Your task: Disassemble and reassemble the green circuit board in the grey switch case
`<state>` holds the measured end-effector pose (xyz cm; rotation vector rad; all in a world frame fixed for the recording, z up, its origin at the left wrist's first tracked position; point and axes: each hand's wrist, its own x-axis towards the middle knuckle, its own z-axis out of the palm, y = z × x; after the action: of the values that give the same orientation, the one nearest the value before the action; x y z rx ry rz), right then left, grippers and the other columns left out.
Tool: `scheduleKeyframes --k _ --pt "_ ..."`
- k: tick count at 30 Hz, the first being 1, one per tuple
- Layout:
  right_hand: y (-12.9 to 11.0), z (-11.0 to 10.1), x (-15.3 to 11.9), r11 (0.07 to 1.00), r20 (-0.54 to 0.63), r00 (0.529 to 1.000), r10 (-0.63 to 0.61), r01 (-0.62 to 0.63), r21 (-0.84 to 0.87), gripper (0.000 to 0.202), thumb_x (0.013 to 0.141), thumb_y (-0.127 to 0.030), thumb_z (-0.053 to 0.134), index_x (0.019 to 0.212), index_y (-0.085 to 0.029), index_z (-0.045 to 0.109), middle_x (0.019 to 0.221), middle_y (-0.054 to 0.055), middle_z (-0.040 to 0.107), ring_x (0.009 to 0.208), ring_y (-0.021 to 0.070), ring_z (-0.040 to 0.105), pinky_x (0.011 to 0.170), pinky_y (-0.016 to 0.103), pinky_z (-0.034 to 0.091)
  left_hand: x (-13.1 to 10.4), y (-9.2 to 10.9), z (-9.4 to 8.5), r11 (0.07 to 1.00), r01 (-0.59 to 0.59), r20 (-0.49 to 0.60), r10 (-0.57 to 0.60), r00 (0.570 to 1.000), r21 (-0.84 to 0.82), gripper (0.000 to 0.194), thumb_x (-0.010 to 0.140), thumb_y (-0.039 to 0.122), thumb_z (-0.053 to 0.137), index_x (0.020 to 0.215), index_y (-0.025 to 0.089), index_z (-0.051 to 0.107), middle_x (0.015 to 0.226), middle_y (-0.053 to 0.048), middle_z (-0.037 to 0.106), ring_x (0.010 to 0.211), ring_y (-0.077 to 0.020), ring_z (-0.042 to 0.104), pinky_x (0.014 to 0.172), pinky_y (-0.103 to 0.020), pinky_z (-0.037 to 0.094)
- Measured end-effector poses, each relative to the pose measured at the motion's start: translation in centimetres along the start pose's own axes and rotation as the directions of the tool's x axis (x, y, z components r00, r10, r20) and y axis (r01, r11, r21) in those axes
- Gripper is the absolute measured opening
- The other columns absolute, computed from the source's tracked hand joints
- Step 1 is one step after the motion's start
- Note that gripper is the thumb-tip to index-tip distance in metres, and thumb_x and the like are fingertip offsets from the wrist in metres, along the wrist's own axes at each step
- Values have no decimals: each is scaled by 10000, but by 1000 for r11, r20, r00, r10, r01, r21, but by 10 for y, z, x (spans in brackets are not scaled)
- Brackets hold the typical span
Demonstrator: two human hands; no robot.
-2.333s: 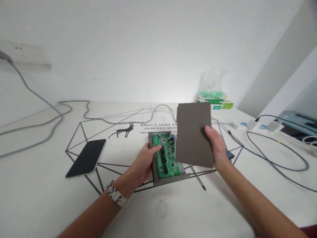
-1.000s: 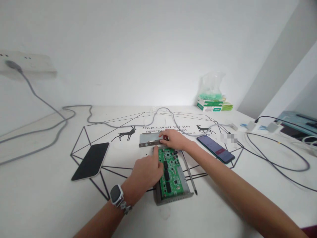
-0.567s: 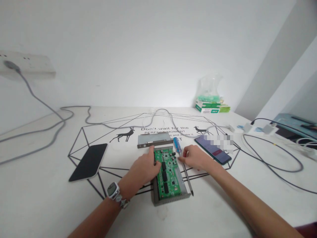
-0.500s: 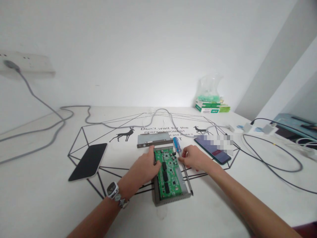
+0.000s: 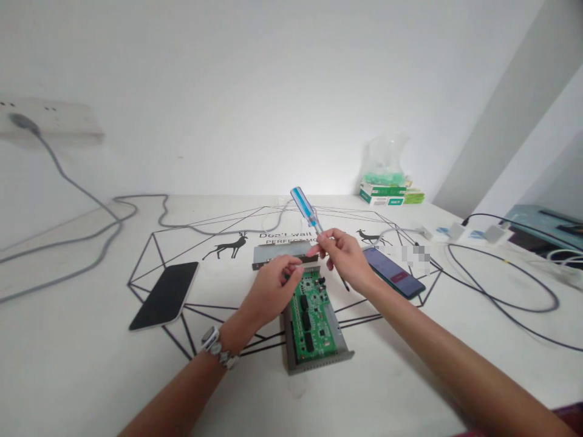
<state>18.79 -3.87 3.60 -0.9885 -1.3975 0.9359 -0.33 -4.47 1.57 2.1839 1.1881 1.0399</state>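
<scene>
My right hand (image 5: 339, 255) grips the shaft of a screwdriver (image 5: 303, 207), its blue clear handle pointing up and left and its tip down and right. Beside it my left hand (image 5: 276, 285) hovers over the upper left edge of the metal case, fingers curled and close together; whether they hold anything is too small to tell. The green circuit board (image 5: 314, 321) lies in the open grey metal case (image 5: 319, 364) on the table. A separate metal cover (image 5: 280, 250) rests behind the case, partly hidden by my hands.
A dark phone (image 5: 166, 294) lies at the left, another phone (image 5: 396, 273) at the right. Green and white boxes (image 5: 381, 193) with a plastic bag stand against the wall. Grey cables (image 5: 204, 232) cross the back; a power strip (image 5: 467, 232) and black cable lie right.
My right hand has lifted the screwdriver off the table beside the board and raised it. My left hand has let go of the case edge and moved up, its fingers now curled.
</scene>
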Motion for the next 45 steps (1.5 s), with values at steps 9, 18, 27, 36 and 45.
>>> scheduleKeyframes --k 9,18,27,36,45 --pt "-6 65 31 929 -47 950 -308 312 199 190 988 -369 492 938 -275 334 864 -14 726 577 127 449 596 269 390 10 -15 0 979 -55 -46 47 998 -195 263 934 277 539 1113 159 690 1145 -90 743 999 -221 688 842 -339 534" --pt "8 64 37 965 101 964 -247 236 114 62 966 -239 433 1003 -269 393 802 -17 609 649 149 526 659 294 456 14 -27 2 981 -35 -67 23 997 -189 193 903 246 569 945 150 732 967 -62 780 894 -217 711 851 -334 548" --pt "16 64 34 978 182 964 -195 178 109 43 956 -262 406 968 -273 366 817 -25 595 664 145 516 644 282 453 12 -35 4 989 13 -42 -19 999 -146 189 889 252 598 948 153 748 991 -84 783 946 -243 727 880 -365 568" --pt "19 62 36 977 169 966 -194 175 124 57 959 -300 416 978 -275 368 820 -22 607 667 145 522 639 275 458 12 -37 4 997 9 -74 -15 997 -77 191 897 237 585 962 164 749 1023 -77 784 960 -239 727 906 -378 561" --pt "20 60 39 978 181 963 -198 182 103 46 954 -263 426 996 -258 407 817 -26 609 670 137 519 660 275 466 12 -37 4 995 24 -45 -28 999 -98 184 896 237 593 973 171 746 1029 -68 783 962 -233 731 908 -369 562"
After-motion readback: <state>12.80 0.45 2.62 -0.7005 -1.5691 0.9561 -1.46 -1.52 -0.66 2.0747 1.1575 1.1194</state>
